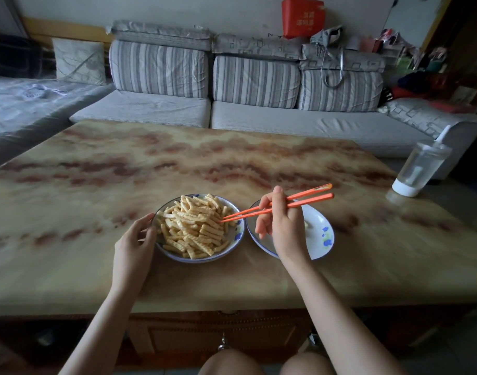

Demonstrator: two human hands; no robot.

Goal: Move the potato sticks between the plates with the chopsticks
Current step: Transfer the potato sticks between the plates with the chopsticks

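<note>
Head view: the potato sticks [194,226], pale yellow and crinkle-cut, lie heaped in the left plate [204,259], a white dish with a blue rim and blue flower marks. Just beside it, their rims nearly touching, sits the right plate [319,231] of the same pattern, holding 1 small pale piece [307,225] near its middle; the rest of that dish is partly hidden behind the wrist.

The 2 orange chopsticks [307,197] slant down from upper right to lower left, crossing above the right plate. Their tips lie close together at the right side of the heap, and I cannot tell whether a stick is caught between them.

The right hand [282,226] hovers over the right plate, its grip clamped on the chopsticks near their middle, with the forefinger raised along the upper one. The left hand [133,244] has its grip curled onto the left rim of the left plate, thumb at the far edge and fingers at the near edge.

Both plates stand near the front of a marbled tan and brown worktop [96,185]. A clear lidded cup [421,166] with a straw stands at its far right corner. Behind is a grey striped sofa [259,120], with a red box [302,17] on its back.
</note>
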